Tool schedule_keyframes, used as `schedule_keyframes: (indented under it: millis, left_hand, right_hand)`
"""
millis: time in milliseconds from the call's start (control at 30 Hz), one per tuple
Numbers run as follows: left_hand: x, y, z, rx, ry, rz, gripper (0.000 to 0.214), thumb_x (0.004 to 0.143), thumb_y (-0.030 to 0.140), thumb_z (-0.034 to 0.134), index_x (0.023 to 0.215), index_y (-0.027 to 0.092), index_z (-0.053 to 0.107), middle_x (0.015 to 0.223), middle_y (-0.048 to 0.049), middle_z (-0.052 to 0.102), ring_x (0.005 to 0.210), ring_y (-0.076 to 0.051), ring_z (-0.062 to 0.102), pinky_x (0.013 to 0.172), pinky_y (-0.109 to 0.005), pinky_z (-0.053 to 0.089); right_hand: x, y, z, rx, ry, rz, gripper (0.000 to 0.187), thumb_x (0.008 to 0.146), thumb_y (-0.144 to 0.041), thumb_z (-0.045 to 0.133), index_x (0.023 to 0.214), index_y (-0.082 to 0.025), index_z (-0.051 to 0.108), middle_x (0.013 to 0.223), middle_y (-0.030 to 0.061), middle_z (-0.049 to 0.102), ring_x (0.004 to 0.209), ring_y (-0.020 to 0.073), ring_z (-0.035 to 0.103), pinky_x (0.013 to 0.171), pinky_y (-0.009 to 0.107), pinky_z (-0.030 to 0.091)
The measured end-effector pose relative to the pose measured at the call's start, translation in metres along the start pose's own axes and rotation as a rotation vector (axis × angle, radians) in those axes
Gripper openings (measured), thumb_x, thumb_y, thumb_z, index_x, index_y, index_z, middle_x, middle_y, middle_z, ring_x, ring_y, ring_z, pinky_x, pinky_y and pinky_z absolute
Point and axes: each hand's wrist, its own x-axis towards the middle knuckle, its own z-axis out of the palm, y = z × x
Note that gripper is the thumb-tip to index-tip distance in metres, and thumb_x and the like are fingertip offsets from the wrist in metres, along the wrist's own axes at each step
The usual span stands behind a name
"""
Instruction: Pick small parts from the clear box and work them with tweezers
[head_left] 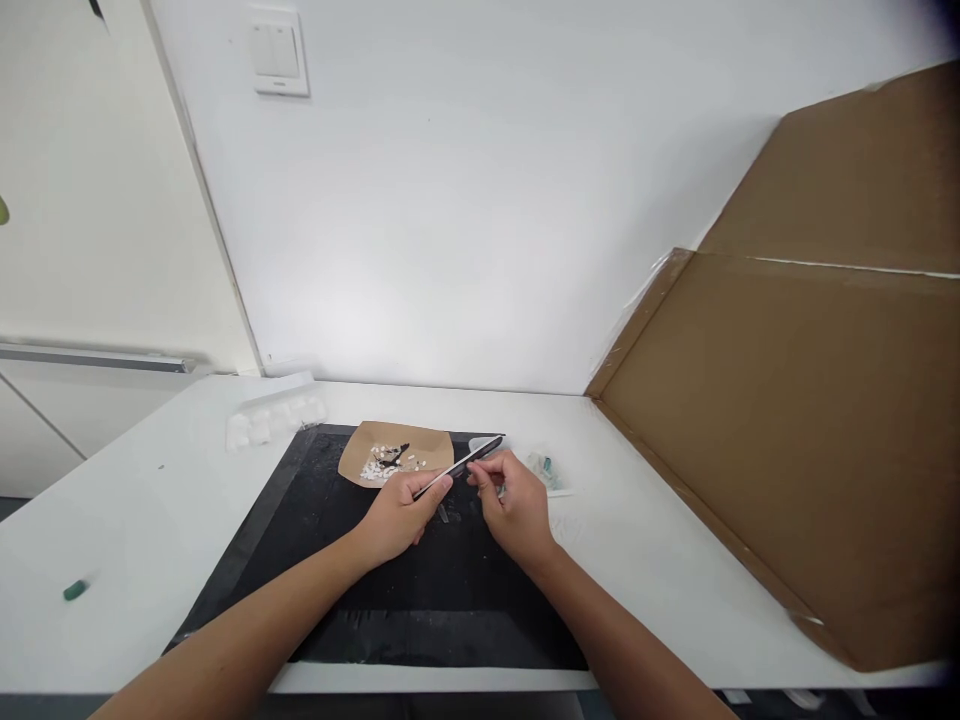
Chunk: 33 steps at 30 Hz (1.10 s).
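Observation:
My left hand (405, 515) grips a thin, flat black piece with a white edge (472, 460) at its lower left end, thumb on top. The piece is tilted, its far end rising to the right; its kind does not show. My right hand (514, 505) is closed in a pinch close against the piece's right side, and whatever lies between its fingertips is hidden or too small to name. Behind my left hand, a brown paper tray (352, 455) holds many small white bits (379, 465) and some black scraps (391, 458). Both hands are above a black mat (315, 540).
A clear bag with greenish contents (547, 470) lies right of the mat. At the back left is a crumpled white packet (274, 412). A small green piece (74, 590) sits on the white table (135, 520). Large cardboard panels (810, 400) stand along the right.

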Motion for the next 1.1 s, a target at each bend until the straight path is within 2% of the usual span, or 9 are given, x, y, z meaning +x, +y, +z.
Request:
schedule_keyframes:
  millis: [133,300,533,667,833,1000,1100]
  left_hand:
    - [0.001,0.000,0.001,-0.006,0.014,0.005,0.047,0.099,0.062,0.052,0.093,0.019,0.071,0.044,0.0085,0.040,0.033,-0.009,0.037,0.036,-0.020,0.029]
    - [0.001,-0.002,0.002,-0.014,0.005,-0.007,0.048,0.099,0.061,0.052,0.085,0.018,0.069,0.044,0.0081,0.040,0.034,-0.008,0.036,0.037,-0.019,0.028]
    - [0.002,-0.004,0.001,-0.051,0.000,-0.022,0.047,0.097,0.062,0.054,0.098,0.018,0.072,0.046,0.0086,0.040,0.033,-0.008,0.035,0.036,-0.019,0.030]
    - [0.001,-0.004,0.003,-0.073,0.018,-0.039,0.047,0.096,0.062,0.056,0.083,0.019,0.068,0.047,0.0079,0.041,0.034,-0.008,0.036,0.036,-0.019,0.030]
    - [0.001,-0.007,0.004,-0.074,0.013,-0.062,0.046,0.097,0.062,0.055,0.084,0.019,0.066,0.046,0.0089,0.038,0.034,-0.007,0.033,0.036,-0.019,0.028]
    - [0.001,-0.004,0.003,-0.076,0.007,-0.045,0.046,0.098,0.062,0.053,0.084,0.019,0.064,0.050,0.0088,0.040,0.034,-0.007,0.035,0.035,-0.019,0.029]
    - [0.001,-0.002,0.002,-0.072,0.006,-0.038,0.045,0.099,0.061,0.053,0.087,0.019,0.065,0.050,0.0091,0.039,0.034,-0.007,0.036,0.035,-0.019,0.030]
  right_hand:
    - [0.001,-0.003,-0.001,-0.067,0.038,0.021,0.026,0.102,-0.046,0.056,0.092,-0.025,0.065,0.084,0.0022,0.077,0.075,0.0207,0.072,0.072,0.033,0.051]
    - [0.007,0.004,-0.007,-0.063,0.083,0.079,0.025,0.103,-0.045,0.055,0.093,-0.024,0.065,0.084,0.0017,0.077,0.073,0.0201,0.071,0.071,0.032,0.050]
    - [0.000,-0.003,0.001,-0.008,-0.020,-0.069,0.022,0.102,-0.040,0.057,0.089,-0.024,0.066,0.085,0.0031,0.077,0.078,0.0194,0.071,0.070,0.030,0.050]
    - [0.005,-0.003,-0.005,-0.024,0.052,0.034,0.023,0.102,-0.042,0.057,0.091,-0.024,0.066,0.084,0.0021,0.077,0.072,0.0188,0.070,0.070,0.030,0.050]
    - [0.011,0.007,-0.013,-0.010,0.087,0.122,0.024,0.102,-0.044,0.055,0.093,-0.024,0.065,0.082,0.0021,0.077,0.070,0.0200,0.070,0.070,0.031,0.050]
    - [0.001,-0.004,-0.003,0.006,-0.006,0.022,0.022,0.102,-0.041,0.057,0.089,-0.025,0.064,0.084,0.0020,0.077,0.074,0.0200,0.071,0.070,0.031,0.049]
    - [-0.001,-0.009,-0.001,-0.012,-0.014,0.005,0.022,0.102,-0.040,0.058,0.089,-0.025,0.065,0.083,0.0010,0.077,0.072,0.0188,0.070,0.070,0.030,0.048]
